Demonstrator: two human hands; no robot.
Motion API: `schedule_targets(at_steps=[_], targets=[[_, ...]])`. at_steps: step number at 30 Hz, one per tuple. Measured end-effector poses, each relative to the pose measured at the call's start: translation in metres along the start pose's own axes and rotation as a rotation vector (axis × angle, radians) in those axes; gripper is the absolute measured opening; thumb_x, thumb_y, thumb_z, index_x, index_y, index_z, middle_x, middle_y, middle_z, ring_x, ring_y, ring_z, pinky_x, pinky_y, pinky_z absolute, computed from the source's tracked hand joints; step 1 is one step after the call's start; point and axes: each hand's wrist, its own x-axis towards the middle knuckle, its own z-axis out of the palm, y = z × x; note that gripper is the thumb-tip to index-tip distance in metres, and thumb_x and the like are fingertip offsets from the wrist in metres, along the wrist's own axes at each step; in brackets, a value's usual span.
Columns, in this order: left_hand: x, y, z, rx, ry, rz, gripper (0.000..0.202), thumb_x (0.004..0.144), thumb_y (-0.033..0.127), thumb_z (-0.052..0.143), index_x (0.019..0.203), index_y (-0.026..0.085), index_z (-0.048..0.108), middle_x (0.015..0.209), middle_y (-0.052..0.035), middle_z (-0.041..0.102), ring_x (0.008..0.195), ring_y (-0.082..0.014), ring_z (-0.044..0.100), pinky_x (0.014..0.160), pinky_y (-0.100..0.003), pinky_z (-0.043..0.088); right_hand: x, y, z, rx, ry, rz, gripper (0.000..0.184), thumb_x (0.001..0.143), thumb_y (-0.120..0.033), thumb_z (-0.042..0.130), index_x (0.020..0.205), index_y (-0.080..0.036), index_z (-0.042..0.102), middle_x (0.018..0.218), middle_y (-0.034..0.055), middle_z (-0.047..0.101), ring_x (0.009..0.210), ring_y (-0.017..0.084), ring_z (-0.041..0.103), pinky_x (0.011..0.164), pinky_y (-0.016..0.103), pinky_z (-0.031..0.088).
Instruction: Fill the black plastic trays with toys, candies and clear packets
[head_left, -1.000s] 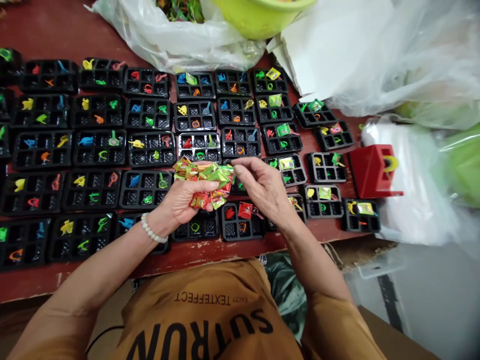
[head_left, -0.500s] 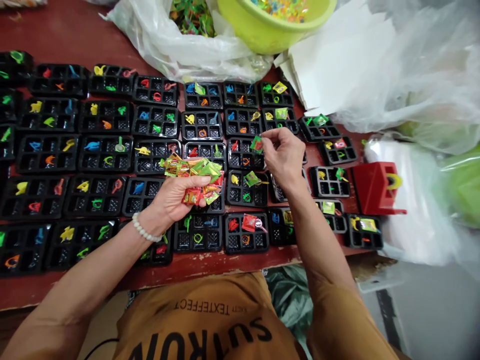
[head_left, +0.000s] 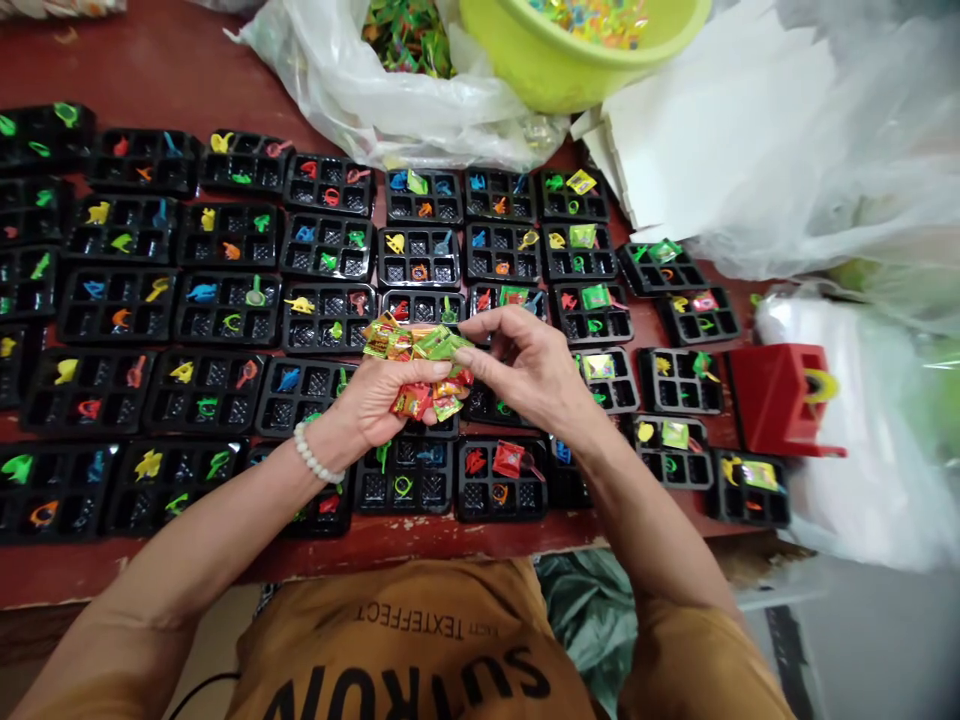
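My left hand (head_left: 390, 395) is closed around a bundle of small shiny candy packets (head_left: 412, 403), green, red and yellow, with its thumb across them. My right hand (head_left: 525, 375) meets the bundle from the right; its thumb and forefinger pinch the edge of a green packet (head_left: 442, 345). Beneath both hands stand black compartment trays (head_left: 403, 490) holding small coloured plastic toys. Just behind my right hand, a green packet (head_left: 514, 295) lies in a tray partly covered by that hand. Another tray near the front edge has a red packet (head_left: 509, 459) in it.
Rows of trays cover the red table (head_left: 225, 70). At the back are a plastic bag (head_left: 322, 110) of green packets and a yellow-green basin (head_left: 577, 75) of small coloured pieces. A red tape dispenser (head_left: 780, 400) stands at the right, beside clear plastic bags (head_left: 862, 480).
My right hand has let go of a green packet in a tray and come back left to the bundle. My left hand still holds the bundle. The whole view has shifted slightly.
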Motion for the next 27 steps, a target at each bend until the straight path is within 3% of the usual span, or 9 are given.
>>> schedule_targets(at_steps=[3, 7, 13, 18, 20, 22, 25, 27], targets=[[-0.002, -0.001, 0.003, 0.015, 0.033, -0.02, 0.058, 0.064, 0.005, 0.083, 0.12, 0.011, 0.07, 0.077, -0.004, 0.075, 0.056, -0.0198, 0.07, 0.033, -0.022, 0.052, -0.004, -0.001, 0.008, -0.114, 0.078, -0.063, 0.016, 0.084, -0.035, 0.079, 0.084, -0.021, 0.069, 0.089, 0.0024, 0.069, 0.08, 0.016, 0.059, 0.076, 0.032, 0.047], [-0.003, -0.003, 0.002, 0.018, 0.041, -0.009, 0.056, 0.062, 0.007, 0.088, 0.116, 0.012, 0.071, 0.079, -0.0037, 0.074, 0.057, -0.0187, 0.07, 0.033, -0.023, 0.053, -0.003, -0.003, 0.008, -0.106, 0.089, 0.036, 0.014, 0.084, -0.028, 0.075, 0.077, -0.02, 0.067, 0.08, 0.0014, 0.068, 0.073, 0.015, 0.059, 0.071, 0.032, 0.046], [-0.001, -0.003, -0.001, -0.06, 0.011, 0.004, 0.035, 0.072, 0.021, 0.09, 0.099, 0.012, 0.071, 0.081, -0.0036, 0.073, 0.056, -0.017, 0.068, 0.031, -0.024, 0.053, -0.002, -0.005, 0.005, -0.017, 0.027, 0.114, 0.011, 0.084, -0.026, 0.074, 0.079, -0.018, 0.07, 0.077, 0.001, 0.072, 0.067, 0.013, 0.061, 0.066, 0.03, 0.046], [0.003, 0.001, -0.001, -0.089, 0.033, 0.051, 0.03, 0.079, 0.021, 0.086, 0.102, 0.013, 0.069, 0.083, -0.0043, 0.073, 0.054, -0.0167, 0.068, 0.032, -0.023, 0.054, 0.007, 0.001, -0.002, 0.166, 0.032, 0.161, 0.021, 0.081, -0.036, 0.078, 0.077, -0.018, 0.068, 0.078, 0.0023, 0.073, 0.07, 0.014, 0.063, 0.068, 0.031, 0.051], [0.006, 0.005, -0.003, -0.099, 0.033, 0.061, 0.028, 0.08, 0.02, 0.085, 0.102, 0.013, 0.068, 0.087, -0.0059, 0.074, 0.057, -0.0184, 0.071, 0.032, -0.023, 0.054, 0.022, 0.01, -0.013, 0.223, 0.064, 0.17, 0.027, 0.079, -0.042, 0.08, 0.077, -0.019, 0.067, 0.078, 0.0029, 0.072, 0.069, 0.014, 0.063, 0.067, 0.031, 0.052], [0.008, 0.01, -0.005, -0.108, 0.023, 0.044, 0.027, 0.08, 0.019, 0.084, 0.101, 0.014, 0.068, 0.089, -0.0068, 0.075, 0.061, -0.0212, 0.073, 0.03, -0.022, 0.053, 0.045, 0.025, -0.027, 0.144, 0.175, 0.159, 0.028, 0.08, -0.043, 0.08, 0.077, -0.019, 0.065, 0.078, 0.0033, 0.071, 0.07, 0.014, 0.062, 0.068, 0.032, 0.052], [0.012, 0.015, -0.007, -0.12, 0.036, 0.016, 0.025, 0.08, 0.017, 0.083, 0.1, 0.015, 0.067, 0.087, -0.0054, 0.074, 0.061, -0.0217, 0.074, 0.03, -0.022, 0.052, 0.09, 0.059, -0.047, -0.15, 0.404, 0.146, 0.02, 0.084, -0.037, 0.073, 0.084, -0.019, 0.065, 0.082, 0.0041, 0.07, 0.077, 0.016, 0.063, 0.077, 0.035, 0.053], [0.014, 0.018, -0.009, -0.119, 0.06, 0.005, 0.025, 0.081, 0.017, 0.083, 0.1, 0.015, 0.067, 0.086, -0.0053, 0.074, 0.06, -0.0215, 0.074, 0.03, -0.022, 0.052, 0.117, 0.083, -0.055, -0.35, 0.464, 0.178, 0.017, 0.087, -0.034, 0.068, 0.089, -0.018, 0.066, 0.087, 0.0059, 0.071, 0.083, 0.018, 0.064, 0.085, 0.039, 0.052]])
